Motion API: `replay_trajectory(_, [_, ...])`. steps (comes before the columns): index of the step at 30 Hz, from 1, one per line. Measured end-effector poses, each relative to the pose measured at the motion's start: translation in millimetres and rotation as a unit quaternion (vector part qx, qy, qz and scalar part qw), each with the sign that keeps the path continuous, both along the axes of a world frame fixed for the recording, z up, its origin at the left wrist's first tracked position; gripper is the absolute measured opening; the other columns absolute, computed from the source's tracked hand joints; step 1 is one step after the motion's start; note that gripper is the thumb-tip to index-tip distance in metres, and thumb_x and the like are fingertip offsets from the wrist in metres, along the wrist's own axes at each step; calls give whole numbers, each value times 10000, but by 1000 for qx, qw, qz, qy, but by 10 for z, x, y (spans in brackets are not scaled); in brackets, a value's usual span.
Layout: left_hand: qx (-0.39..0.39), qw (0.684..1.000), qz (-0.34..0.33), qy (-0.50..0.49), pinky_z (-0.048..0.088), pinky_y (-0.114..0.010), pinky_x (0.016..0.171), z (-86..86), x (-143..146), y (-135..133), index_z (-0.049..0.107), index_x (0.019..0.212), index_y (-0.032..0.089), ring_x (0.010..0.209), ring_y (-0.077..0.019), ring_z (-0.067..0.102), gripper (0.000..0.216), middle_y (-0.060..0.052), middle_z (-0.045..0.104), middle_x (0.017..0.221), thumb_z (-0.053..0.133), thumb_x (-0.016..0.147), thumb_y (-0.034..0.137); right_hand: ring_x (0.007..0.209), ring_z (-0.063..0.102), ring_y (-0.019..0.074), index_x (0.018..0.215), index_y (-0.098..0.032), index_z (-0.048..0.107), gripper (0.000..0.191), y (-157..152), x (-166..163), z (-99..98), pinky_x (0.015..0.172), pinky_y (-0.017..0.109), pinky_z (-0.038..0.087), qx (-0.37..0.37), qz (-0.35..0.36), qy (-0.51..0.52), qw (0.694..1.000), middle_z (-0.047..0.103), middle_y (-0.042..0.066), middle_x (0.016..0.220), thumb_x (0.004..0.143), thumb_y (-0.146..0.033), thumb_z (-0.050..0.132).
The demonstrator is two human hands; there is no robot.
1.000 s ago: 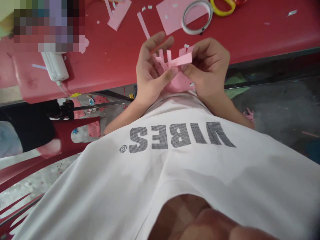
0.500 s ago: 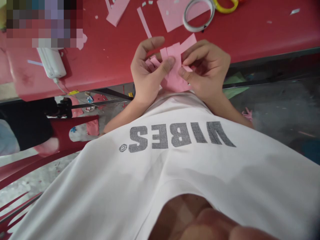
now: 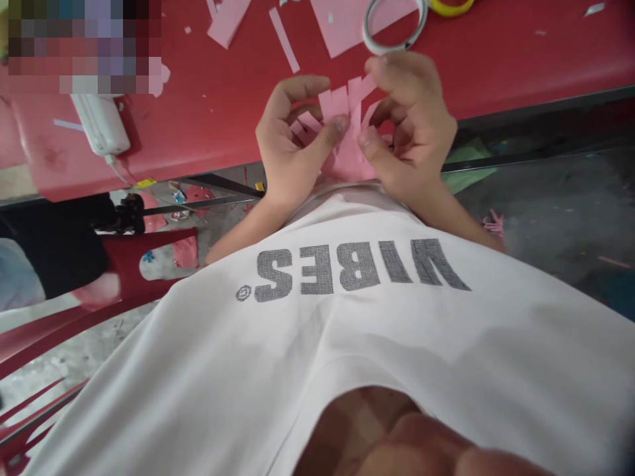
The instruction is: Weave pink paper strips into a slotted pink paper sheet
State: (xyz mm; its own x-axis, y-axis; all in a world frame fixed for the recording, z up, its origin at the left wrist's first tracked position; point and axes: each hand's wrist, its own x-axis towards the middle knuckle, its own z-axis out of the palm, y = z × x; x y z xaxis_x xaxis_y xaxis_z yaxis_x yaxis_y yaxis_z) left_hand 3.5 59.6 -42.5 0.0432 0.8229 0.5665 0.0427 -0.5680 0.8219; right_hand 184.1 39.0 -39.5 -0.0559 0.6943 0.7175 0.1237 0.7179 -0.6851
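A pink paper piece (image 3: pixel 347 145) cut into a fringe of narrow strips sits between my two hands, just above my white T-shirt. My left hand (image 3: pixel 292 142) pinches its left side, with the thumb pressing on the strips. My right hand (image 3: pixel 409 122) curls over the right side, thumb on the paper and fingertips above the strips. Part of the paper is hidden behind my fingers. Just beyond my right fingers lies a white tape roll (image 3: pixel 394 26).
The red table (image 3: pixel 520 59) carries a pink paper sheet (image 3: pixel 347 23), loose pink strips (image 3: pixel 282 39), yellow-handled scissors (image 3: pixel 450 5) and a white plug adapter (image 3: pixel 99 124). Its edge runs behind my hands. A person in black (image 3: pixel 54 258) sits at lower left beside a red chair (image 3: pixel 143 254).
My right hand has risen and curled further over the paper, and the strips have spread into a looser fan. The table items have shifted slightly upward in view.
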Motion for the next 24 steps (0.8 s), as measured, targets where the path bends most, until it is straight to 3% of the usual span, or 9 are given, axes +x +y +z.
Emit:
replay_trajectory(4, [47,998,-31,-9,555,-378,886,-94,-6,73,560,1236,298,1061,-214,632,674,-38,586,1205,789,734,685,870,622,172,1302,-373,621,452,-30,-26,65,722,372,574,-37,10,30,999,585,15,1240,888,-555,625])
replay_trajectory(7, [21,999,-38,-23,546,-376,921,-124,-28,89,514,1274,332,1121,-234,621,770,-34,548,1307,833,673,693,899,620,198,1244,-398,649,380,-94,-25,131,782,409,576,-73,-7,31,997,600,10,1206,898,-552,622])
replay_trajectory(13, [-49,999,2,20,443,-386,1101,-84,-133,69,513,1233,379,1303,-256,512,743,7,570,1309,871,643,656,886,616,190,1187,-423,640,375,-130,-9,134,826,407,569,-102,7,21,995,572,10,1190,880,-639,636])
replay_trajectory(17, [-17,999,13,43,396,-430,1166,-128,-160,96,512,1259,358,1316,-263,497,756,-15,576,1318,831,665,701,865,632,193,1168,-429,636,295,-96,-5,81,796,389,546,-103,-4,7,995,622,-1,1057,900,-549,657])
replay_trajectory(20, [12,999,-6,35,464,-462,1099,-225,-173,145,526,1283,308,1250,-266,537,775,-50,574,1303,767,698,755,863,630,194,1145,-420,642,257,-89,8,65,811,388,538,-108,-24,-2,994,633,-8,1025,911,-528,653])
replay_trajectory(24, [-68,994,-76,24,589,-394,797,-404,-213,241,491,1282,388,998,-212,621,826,-8,586,1290,803,619,769,856,626,185,1121,-375,662,278,-83,26,51,796,394,540,-88,-35,-14,995,640,-8,1020,898,-541,673])
